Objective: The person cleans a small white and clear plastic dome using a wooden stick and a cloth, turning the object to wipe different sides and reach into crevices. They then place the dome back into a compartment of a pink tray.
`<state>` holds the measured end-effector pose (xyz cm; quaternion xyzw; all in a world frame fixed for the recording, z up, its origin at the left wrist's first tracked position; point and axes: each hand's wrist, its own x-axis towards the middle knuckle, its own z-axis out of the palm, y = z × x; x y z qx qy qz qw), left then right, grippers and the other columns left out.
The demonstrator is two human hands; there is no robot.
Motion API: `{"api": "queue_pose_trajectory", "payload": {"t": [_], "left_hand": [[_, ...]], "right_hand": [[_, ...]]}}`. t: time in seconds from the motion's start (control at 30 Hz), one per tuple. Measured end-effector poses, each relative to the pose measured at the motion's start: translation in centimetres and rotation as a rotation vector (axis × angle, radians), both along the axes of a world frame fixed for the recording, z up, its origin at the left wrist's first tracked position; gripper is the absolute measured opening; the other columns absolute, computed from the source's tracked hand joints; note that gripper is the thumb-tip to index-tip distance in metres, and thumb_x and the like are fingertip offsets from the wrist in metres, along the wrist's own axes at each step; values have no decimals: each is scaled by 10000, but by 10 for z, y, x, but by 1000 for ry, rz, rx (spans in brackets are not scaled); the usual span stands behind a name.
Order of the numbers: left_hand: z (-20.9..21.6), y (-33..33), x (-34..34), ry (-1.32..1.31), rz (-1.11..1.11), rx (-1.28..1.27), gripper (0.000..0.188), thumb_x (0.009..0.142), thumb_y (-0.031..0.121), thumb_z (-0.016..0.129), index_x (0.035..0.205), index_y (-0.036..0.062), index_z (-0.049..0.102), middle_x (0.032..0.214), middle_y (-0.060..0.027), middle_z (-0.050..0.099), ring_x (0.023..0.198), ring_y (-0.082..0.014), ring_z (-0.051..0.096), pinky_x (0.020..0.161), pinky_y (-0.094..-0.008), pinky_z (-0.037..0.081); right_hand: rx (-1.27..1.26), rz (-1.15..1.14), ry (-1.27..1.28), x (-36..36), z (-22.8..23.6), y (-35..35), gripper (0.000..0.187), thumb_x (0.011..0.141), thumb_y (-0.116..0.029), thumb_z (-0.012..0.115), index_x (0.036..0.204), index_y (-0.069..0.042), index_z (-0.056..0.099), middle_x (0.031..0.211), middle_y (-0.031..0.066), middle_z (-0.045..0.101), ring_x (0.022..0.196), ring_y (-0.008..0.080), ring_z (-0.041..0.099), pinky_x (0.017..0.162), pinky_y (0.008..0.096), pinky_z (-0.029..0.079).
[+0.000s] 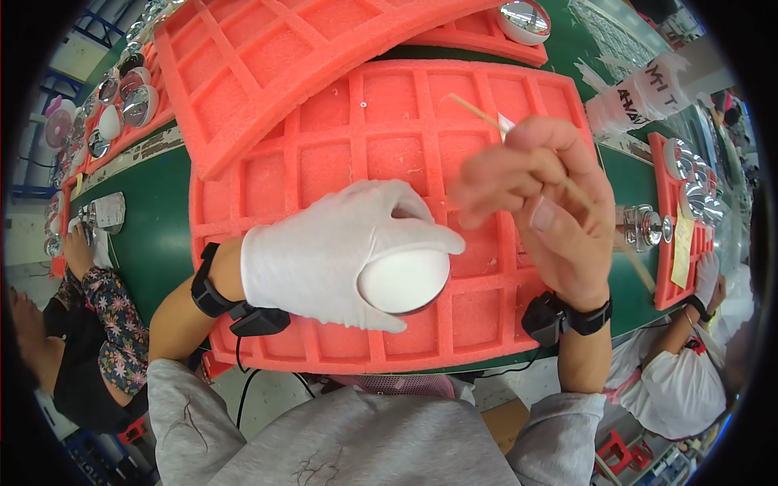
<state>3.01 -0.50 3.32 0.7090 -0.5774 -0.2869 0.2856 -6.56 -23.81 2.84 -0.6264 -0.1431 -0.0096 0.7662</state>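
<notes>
My left hand [316, 247], in a white glove, is closed round a smooth white dome-shaped piece [405, 279], its fingers and thumb at the sides. A thin dark edge shows along the dome's lower side. My bare right hand [567, 206], partly smeared by motion, is raised to the right of it, fingers curled round a long thin wooden stick [476, 110]. A bit of white material [506, 125] shows by the stick near the fingertips. Both hands are over a red foam tray [389, 158] with square compartments, the right one apart from the dome.
Another red foam tray [267, 73] lies tilted across the far left. A chrome-and-white dome [524, 22] sits on foam at the back. A clear jar with a metal top [640, 227] stands at right, below a wrapped post [640, 93]. Co-workers sit on both sides.
</notes>
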Motion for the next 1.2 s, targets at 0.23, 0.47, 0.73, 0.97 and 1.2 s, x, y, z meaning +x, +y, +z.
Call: {"api": "queue_pose_trajectory", "payload": {"t": [0.23,0.47,0.73,0.97,1.2], "left_hand": [[-26,4,-9,100,111,-282,769,664,304,933,1322,109,585,1272,-137,552,1149,-328,588,1017,-458,498],[-43,-2,-25,223,239,-487,789,665,322,946,1320,109,561,1298,-131,531,1226,-326,533,1100,-492,445],[-32,4,-10,55,114,-261,845,654,335,934,1356,108,522,1301,-122,544,1300,-362,483,1204,-532,311],[-38,6,-12,121,179,-310,821,648,334,929,1323,93,530,1324,-124,558,1293,-348,508,1219,-548,295],[-34,0,-8,79,150,-304,705,664,276,883,1250,49,564,1224,-107,614,1192,-331,589,1187,-549,351]], "right_hand": [[115,-27,11,-1,-6,-3,290,1108,-277,426,1097,3,504,857,131,557,609,197,570,553,291,462],[277,-145,104,3,12,16,342,1140,-313,328,959,-80,502,698,-3,383,543,113,353,493,263,303],[885,41,370,25,12,40,437,1146,-382,279,790,-140,360,635,-37,251,516,108,172,457,285,188],[896,131,215,22,-15,49,475,1140,-452,252,785,-141,311,624,-25,251,507,111,180,436,294,167],[889,85,199,17,-10,56,504,1131,-504,213,799,-139,315,592,-30,242,476,96,158,414,284,141]]}}
